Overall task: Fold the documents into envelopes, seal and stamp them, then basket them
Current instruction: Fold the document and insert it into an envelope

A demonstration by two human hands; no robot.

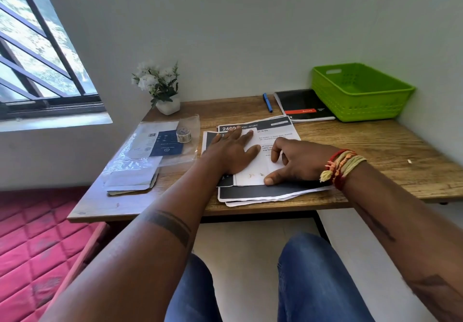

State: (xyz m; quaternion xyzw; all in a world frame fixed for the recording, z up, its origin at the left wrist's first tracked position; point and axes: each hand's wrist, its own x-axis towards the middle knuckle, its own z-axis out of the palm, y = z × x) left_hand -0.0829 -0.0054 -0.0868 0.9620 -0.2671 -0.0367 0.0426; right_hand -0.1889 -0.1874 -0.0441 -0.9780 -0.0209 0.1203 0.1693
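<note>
1. My left hand (231, 150) lies flat, fingers straight, pressing the folded document (253, 163).
2. My right hand (295, 161) has curled fingers pressing the document's right edge, thumb at its near corner.
3. The document lies on a stack of printed sheets (270, 191) mid-worktop (375, 143).
4. Envelopes (136, 177) and a tape roll (183, 135) lie left; the green basket (360, 93) sits far right.

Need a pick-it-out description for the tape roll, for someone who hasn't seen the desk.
Start at the wooden desk under the window and go to its left side, where clear plastic sleeves hold envelopes. The tape roll sits on top of them, just right of a dark blue booklet. It is the only small ring there: pale, printed, standing out from the flat paper around it.
</note>
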